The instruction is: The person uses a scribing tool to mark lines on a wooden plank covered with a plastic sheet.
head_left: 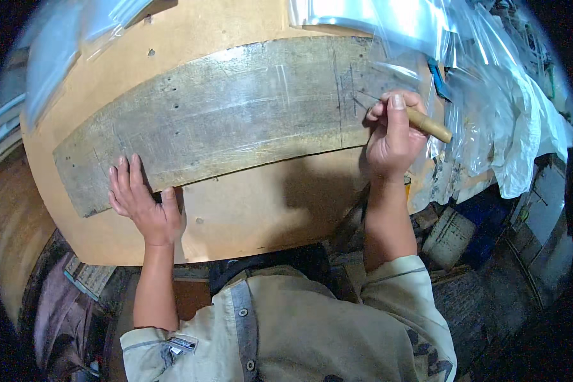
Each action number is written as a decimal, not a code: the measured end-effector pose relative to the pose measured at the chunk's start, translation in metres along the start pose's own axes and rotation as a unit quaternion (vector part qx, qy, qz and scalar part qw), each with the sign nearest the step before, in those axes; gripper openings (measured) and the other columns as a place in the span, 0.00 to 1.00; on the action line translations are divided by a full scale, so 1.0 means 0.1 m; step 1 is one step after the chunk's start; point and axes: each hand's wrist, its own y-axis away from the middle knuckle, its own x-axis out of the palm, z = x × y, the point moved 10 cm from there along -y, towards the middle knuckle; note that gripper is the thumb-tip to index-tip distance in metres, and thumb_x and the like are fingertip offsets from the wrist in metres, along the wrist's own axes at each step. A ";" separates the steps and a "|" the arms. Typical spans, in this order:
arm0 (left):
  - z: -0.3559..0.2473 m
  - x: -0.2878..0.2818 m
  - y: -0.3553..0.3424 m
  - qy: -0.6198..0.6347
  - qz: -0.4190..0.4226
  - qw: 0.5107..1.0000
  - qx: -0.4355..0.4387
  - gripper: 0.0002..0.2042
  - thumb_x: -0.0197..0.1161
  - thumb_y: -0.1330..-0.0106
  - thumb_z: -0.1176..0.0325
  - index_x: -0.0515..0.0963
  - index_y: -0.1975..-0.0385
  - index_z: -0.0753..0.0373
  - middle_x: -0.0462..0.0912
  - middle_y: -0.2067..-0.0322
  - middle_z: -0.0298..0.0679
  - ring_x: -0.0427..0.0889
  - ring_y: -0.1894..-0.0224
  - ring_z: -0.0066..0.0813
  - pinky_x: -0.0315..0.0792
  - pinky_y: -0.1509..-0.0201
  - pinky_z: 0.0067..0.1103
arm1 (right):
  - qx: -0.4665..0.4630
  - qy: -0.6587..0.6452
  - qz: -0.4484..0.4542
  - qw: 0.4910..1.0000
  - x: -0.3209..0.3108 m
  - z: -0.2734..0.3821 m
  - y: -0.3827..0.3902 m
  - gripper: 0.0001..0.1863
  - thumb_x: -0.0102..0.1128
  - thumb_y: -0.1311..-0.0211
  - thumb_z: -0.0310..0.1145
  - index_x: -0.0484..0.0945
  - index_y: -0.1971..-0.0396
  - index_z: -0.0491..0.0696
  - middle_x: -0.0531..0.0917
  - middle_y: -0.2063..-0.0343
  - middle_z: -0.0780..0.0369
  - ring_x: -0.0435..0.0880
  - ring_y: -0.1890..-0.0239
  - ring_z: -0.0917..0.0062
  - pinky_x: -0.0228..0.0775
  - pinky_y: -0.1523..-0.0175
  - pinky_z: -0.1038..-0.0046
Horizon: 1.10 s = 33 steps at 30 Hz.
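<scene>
We list one curved panel (223, 105) on a tan table (235, 216): our open left hand (141, 204) on its left end, our right hand (396, 134) gripping a pointed tool (431, 125) over its right. Clear plastic sheeting (506, 105) crowds that end, beside a blue strip (438, 81).

Curved board (223, 108) appears matt, scratched, wood-like; beneath it, smooth wood-like tabletop (235, 200); at its right end, wood-like tool handle (433, 126); beyond that end, glossy crumpled plastic film (519, 149); below it, matt cloth shirt (318, 312).
</scene>
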 end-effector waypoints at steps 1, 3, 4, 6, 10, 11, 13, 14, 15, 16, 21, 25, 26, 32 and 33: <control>0.00 -0.01 0.00 -0.001 -0.007 1.000 -0.001 0.32 0.44 0.33 0.48 0.58 0.33 0.62 0.56 0.32 0.47 0.47 0.28 0.49 0.33 0.29 0.46 | -0.006 0.004 0.003 1.000 0.02 0.01 0.00 0.05 0.57 0.35 0.30 0.74 0.68 0.44 0.77 0.76 0.65 0.74 0.75 0.85 0.68 0.69 0.81; 0.02 -0.04 0.01 -0.003 -0.020 1.000 -0.003 0.31 0.44 0.33 0.50 0.59 0.34 0.62 0.57 0.32 0.48 0.48 0.29 0.50 0.34 0.29 0.45 | -0.018 0.013 0.008 1.000 0.05 0.03 0.02 0.05 0.57 0.35 0.30 0.73 0.67 0.44 0.77 0.76 0.65 0.74 0.75 0.84 0.68 0.68 0.81; 0.04 -0.04 0.02 -0.001 -0.026 1.000 -0.007 0.31 0.44 0.32 0.50 0.60 0.34 0.63 0.57 0.32 0.48 0.48 0.29 0.51 0.35 0.29 0.44 | -0.018 0.025 0.018 0.999 0.07 0.02 0.03 0.05 0.57 0.35 0.29 0.73 0.66 0.44 0.77 0.76 0.65 0.74 0.74 0.84 0.68 0.67 0.81; 0.09 -0.09 0.05 0.000 -0.040 0.999 -0.018 0.31 0.43 0.31 0.49 0.60 0.34 0.63 0.58 0.33 0.48 0.48 0.29 0.52 0.36 0.29 0.44 | -0.017 0.048 0.043 0.998 0.12 0.02 0.04 0.05 0.57 0.34 0.29 0.73 0.66 0.43 0.77 0.76 0.65 0.74 0.74 0.84 0.68 0.66 0.80; 0.16 -0.10 0.07 0.009 -0.046 0.998 -0.040 0.30 0.43 0.31 0.50 0.61 0.34 0.63 0.58 0.33 0.49 0.48 0.29 0.52 0.36 0.29 0.44 | -0.017 0.058 0.043 0.997 0.16 0.04 0.07 0.05 0.57 0.34 0.29 0.73 0.67 0.43 0.76 0.76 0.66 0.74 0.73 0.83 0.68 0.65 0.80; 0.19 -0.10 0.08 0.001 -0.046 0.998 -0.043 0.30 0.43 0.31 0.51 0.61 0.34 0.63 0.58 0.33 0.49 0.48 0.29 0.52 0.36 0.29 0.45 | -0.011 0.063 0.041 0.997 0.17 0.05 0.08 0.05 0.57 0.35 0.29 0.73 0.67 0.44 0.76 0.76 0.66 0.74 0.73 0.83 0.68 0.65 0.80; 0.24 -0.11 0.11 -0.010 -0.045 0.998 -0.044 0.29 0.45 0.32 0.54 0.61 0.34 0.63 0.58 0.33 0.50 0.48 0.29 0.52 0.37 0.29 0.45 | -0.009 0.073 0.046 0.996 0.21 0.03 0.10 0.05 0.57 0.35 0.29 0.74 0.67 0.44 0.76 0.76 0.65 0.75 0.72 0.83 0.68 0.64 0.80; 0.27 -0.11 0.14 -0.012 -0.044 0.998 -0.043 0.29 0.46 0.33 0.55 0.61 0.34 0.63 0.58 0.33 0.51 0.48 0.29 0.52 0.37 0.29 0.45 | -0.014 0.078 0.053 0.995 0.24 0.02 0.12 0.05 0.56 0.35 0.29 0.74 0.67 0.43 0.77 0.76 0.65 0.75 0.72 0.83 0.68 0.64 0.80; 0.30 -0.10 0.18 -0.015 -0.044 0.998 -0.043 0.29 0.46 0.34 0.56 0.61 0.34 0.63 0.58 0.33 0.51 0.49 0.29 0.53 0.37 0.29 0.44 | -0.019 0.083 0.060 0.995 0.26 0.00 0.12 0.04 0.56 0.35 0.28 0.74 0.67 0.43 0.77 0.76 0.65 0.75 0.72 0.83 0.68 0.64 0.80; 0.38 -0.13 0.23 -0.015 -0.040 0.997 -0.057 0.30 0.48 0.34 0.55 0.61 0.34 0.62 0.58 0.33 0.52 0.49 0.30 0.53 0.37 0.29 0.44 | -0.022 0.108 0.060 0.992 0.31 -0.01 0.14 0.05 0.56 0.34 0.29 0.74 0.67 0.43 0.77 0.76 0.64 0.75 0.72 0.82 0.68 0.63 0.79; 0.42 -0.02 0.22 0.007 -0.003 0.995 -0.103 0.35 0.56 0.41 0.55 0.59 0.33 0.60 0.57 0.34 0.52 0.48 0.30 0.52 0.37 0.29 0.47 | 0.003 0.115 0.007 0.993 0.13 -0.11 0.16 0.07 0.55 0.35 0.30 0.77 0.67 0.41 0.78 0.73 0.62 0.76 0.71 0.80 0.69 0.61 0.76; 0.43 -0.05 0.23 -0.012 0.025 0.993 -0.112 0.38 0.60 0.46 0.54 0.60 0.33 0.60 0.58 0.35 0.51 0.48 0.29 0.52 0.35 0.31 0.51 | 0.012 0.043 0.023 0.999 0.09 -0.16 0.16 0.07 0.52 0.33 0.30 0.75 0.62 0.42 0.78 0.68 0.61 0.74 0.68 0.81 0.69 0.61 0.76; 0.44 -0.05 0.25 -0.010 0.026 0.993 -0.114 0.38 0.61 0.46 0.54 0.60 0.34 0.60 0.58 0.35 0.51 0.48 0.30 0.52 0.36 0.31 0.51 | 0.021 0.032 0.029 0.999 0.10 -0.19 0.15 0.07 0.52 0.33 0.30 0.74 0.62 0.42 0.78 0.67 0.60 0.74 0.68 0.80 0.69 0.60 0.76; 0.44 -0.04 0.25 0.018 0.007 0.995 -0.094 0.37 0.52 0.39 0.43 0.61 0.35 0.63 0.60 0.37 0.51 0.50 0.31 0.54 0.37 0.33 0.53 | 0.021 0.028 0.066 0.997 -0.04 -0.28 0.07 0.08 0.48 0.30 0.31 0.71 0.59 0.42 0.79 0.65 0.57 0.74 0.67 0.78 0.68 0.57 0.74; 0.44 -0.05 0.25 0.022 -0.003 0.996 -0.086 0.38 0.49 0.38 0.40 0.62 0.35 0.63 0.61 0.37 0.51 0.51 0.32 0.54 0.37 0.33 0.54 | 0.021 0.026 0.065 0.997 -0.04 -0.29 0.08 0.09 0.47 0.30 0.31 0.71 0.58 0.42 0.79 0.65 0.57 0.74 0.67 0.78 0.68 0.57 0.74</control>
